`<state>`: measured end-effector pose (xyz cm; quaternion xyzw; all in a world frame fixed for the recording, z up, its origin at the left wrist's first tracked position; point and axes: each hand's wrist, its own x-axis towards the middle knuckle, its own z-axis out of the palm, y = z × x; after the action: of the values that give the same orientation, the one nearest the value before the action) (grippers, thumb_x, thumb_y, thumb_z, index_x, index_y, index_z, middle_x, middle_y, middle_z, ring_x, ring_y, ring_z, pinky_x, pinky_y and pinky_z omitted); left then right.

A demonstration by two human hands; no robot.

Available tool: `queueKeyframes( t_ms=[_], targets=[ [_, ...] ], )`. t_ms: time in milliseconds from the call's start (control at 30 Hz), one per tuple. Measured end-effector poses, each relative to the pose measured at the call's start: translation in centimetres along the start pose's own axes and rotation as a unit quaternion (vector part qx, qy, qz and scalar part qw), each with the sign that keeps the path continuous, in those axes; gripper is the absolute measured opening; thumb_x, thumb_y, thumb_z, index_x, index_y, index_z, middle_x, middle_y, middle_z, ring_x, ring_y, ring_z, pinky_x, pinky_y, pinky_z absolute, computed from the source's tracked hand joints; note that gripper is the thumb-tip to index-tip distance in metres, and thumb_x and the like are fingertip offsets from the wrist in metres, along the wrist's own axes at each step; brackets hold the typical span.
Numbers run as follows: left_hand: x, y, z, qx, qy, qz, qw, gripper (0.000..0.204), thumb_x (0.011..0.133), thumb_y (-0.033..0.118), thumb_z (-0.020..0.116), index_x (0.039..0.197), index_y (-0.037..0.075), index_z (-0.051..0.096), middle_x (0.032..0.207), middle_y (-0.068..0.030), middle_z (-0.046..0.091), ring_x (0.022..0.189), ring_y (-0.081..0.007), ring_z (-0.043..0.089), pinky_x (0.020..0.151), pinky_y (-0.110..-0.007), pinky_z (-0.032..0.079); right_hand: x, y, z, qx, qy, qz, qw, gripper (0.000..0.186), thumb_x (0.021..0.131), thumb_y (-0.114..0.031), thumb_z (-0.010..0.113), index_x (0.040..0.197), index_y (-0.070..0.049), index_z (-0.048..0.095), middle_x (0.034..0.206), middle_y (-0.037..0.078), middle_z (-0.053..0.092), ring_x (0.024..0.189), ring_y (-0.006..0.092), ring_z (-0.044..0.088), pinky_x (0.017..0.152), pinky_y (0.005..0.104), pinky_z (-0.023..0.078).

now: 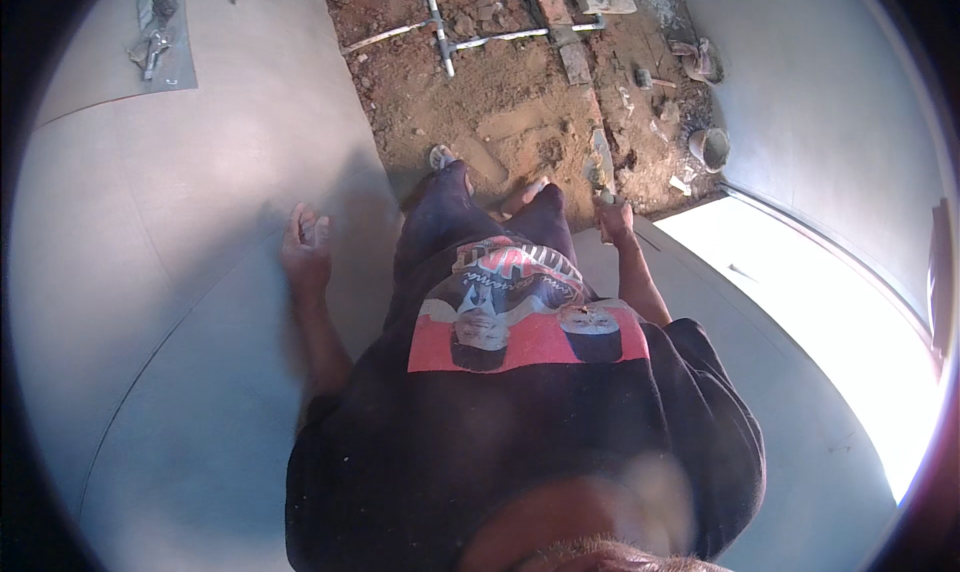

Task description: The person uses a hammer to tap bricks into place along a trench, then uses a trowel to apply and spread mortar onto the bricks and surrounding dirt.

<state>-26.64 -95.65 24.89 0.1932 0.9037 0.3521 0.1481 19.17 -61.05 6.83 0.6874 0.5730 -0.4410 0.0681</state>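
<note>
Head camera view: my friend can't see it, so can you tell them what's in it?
A person, seen from above, holds a trowel in the right hand over a dirt floor; the left hand looks empty, near a smooth grey surface. White pipes lie ahead on the dirt, with a bucket off to the right.

Glare floods the right; shadow crosses left wall [250, 122].

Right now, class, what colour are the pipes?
The pipes look white, best seen in the head view.

Narrow trowel-like tool [602, 150] — pale blade, brownish clump [597, 176] near its handle end — tip forward over brown soil [535, 102].
</note>
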Motion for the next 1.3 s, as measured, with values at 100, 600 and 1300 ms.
queueKeyframes(
  t_ms=[100,600,1300],
  targets=[
    [0.2,2.0,-0.8,-0.021,0.005,-0.016,1.0,0.046,0.086,0.014,0.07,0.127,-0.001,0.055,0.111,-0.0183,0.065,0.098,-0.0241,0.065,0.087,-0.036,0.052,0.0,-0.9,1.8,0.097,-0.004,0.01,0.995,0.028,0.082,-0.031,0.073,0.086,-0.004,0.065,0.065,0.005,0.062,0.049,0.0147,0.057,0.048,0.0323,0.047],
    [0.8,3.8,-1.0,0.024,-0.006,-0.073,0.997,0.05,0.086,0.019,0.07,0.13,0.003,0.055,0.11,-0.019,0.067,0.1,-0.0265,0.066,0.089,-0.038,0.051,0.3,1.4,3.0,0.035,-0.1,0.038,0.994,0.015,0.087,-0.016,0.065,0.098,-0.005,0.069,0.061,0.004,0.056,0.051,0.0159,0.055,0.044,0.032,0.046],
    [2.9,4.6,-3.0,-0.073,-0.016,-0.035,0.997,0.043,0.086,0.011,0.07,0.125,-0.001,0.057,0.112,-0.019,0.066,0.107,-0.028,0.065,0.094,-0.036,0.05,7.7,-14.7,1.9,0.098,-0.164,-0.092,0.977,0.019,0.085,-0.021,0.071,0.092,-0.005,0.063,0.063,0.003,0.057,0.05,0.0135,0.054,0.046,0.0289,0.047]
  ],
)
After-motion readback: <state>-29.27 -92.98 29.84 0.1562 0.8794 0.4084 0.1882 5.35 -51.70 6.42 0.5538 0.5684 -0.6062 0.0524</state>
